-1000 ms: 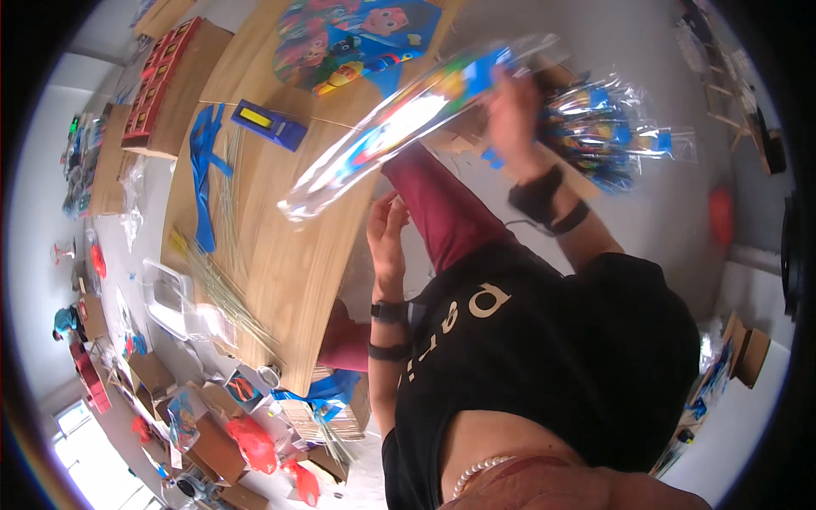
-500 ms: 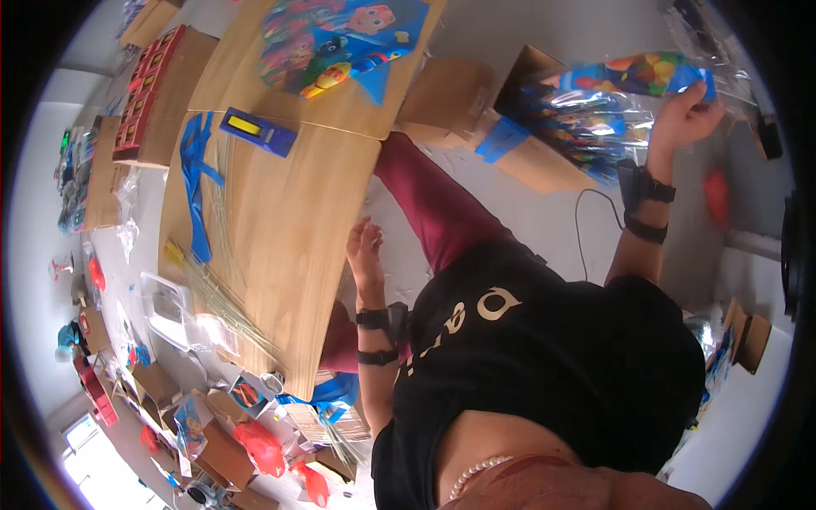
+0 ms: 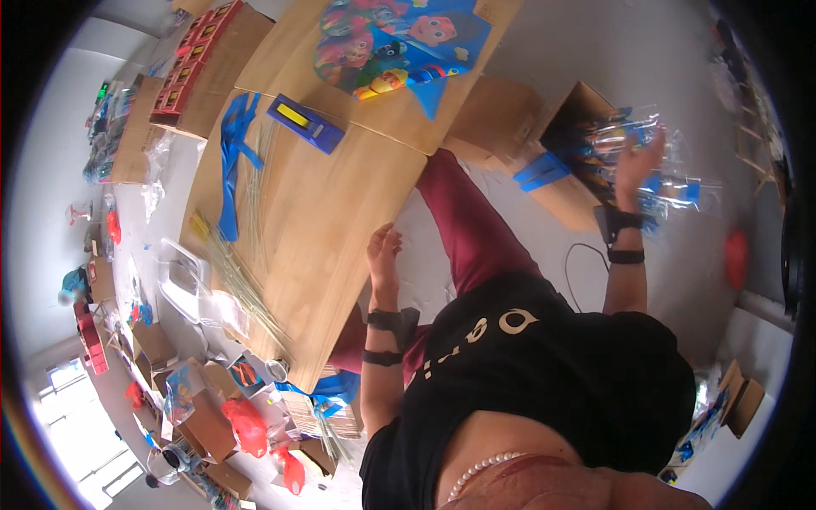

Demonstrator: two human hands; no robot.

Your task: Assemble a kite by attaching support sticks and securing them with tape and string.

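The worktop (image 3: 314, 238) is stretched along the left side, and past its right edge an open cardboard box (image 3: 565, 200) is placed at the far right. At the worktop's far end, a colourful printed sheet (image 3: 425, 59) is laid out unwrapped. Many wrapped packets (image 3: 671, 191) are already gathered at the box's open end, some jutting out to the right; the sheet, the thin pale sticks (image 3: 242, 285) and the blue strips (image 3: 228, 191) are seemingly left unbagged. The packets are overlapped by the right hand (image 3: 639, 166), which is blurred, so whether anything is gripped cannot be told. By the worktop's near right edge, well apart from the packets, the left hand (image 3: 384, 252) is held empty, its fingers loosely curled.
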